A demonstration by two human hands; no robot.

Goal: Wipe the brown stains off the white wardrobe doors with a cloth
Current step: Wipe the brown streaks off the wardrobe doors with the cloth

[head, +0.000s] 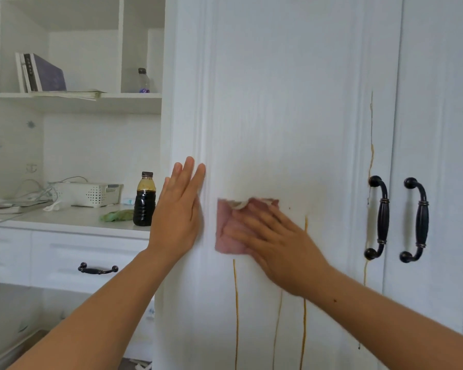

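While you press the one pink cloth (229, 231) on the left door (278, 102) of the two white wardrobe doors in view, I count three thin brown streaks (235, 303) that run down under it. One longer streak (371, 153) follows the right edge of this door, just beside its black handle (380, 217). The right door (439, 116) carries the second black handle (415, 220); a faint line near the frame's right border is too weak to say if it is a stain. To the left, on the desk top (64, 217), stand one bottle of dark liquid (144, 201), one white basket (91, 193) and one green rag (116, 215). Both doors are cut off above and below, and the right one also at the side. The cloth is blurred and your right hand (273, 241) covers its right half; a pale patch at its top edge is hard to make out. This hand lies flat on the cloth, fingers spread and straight, pointing up and to the left, so they are apart and clamp nothing, only push. Your left hand (177, 209) rests with its palm on the moulding at the door's left side, fingers straight, close together, pointing upward, holding nothing.
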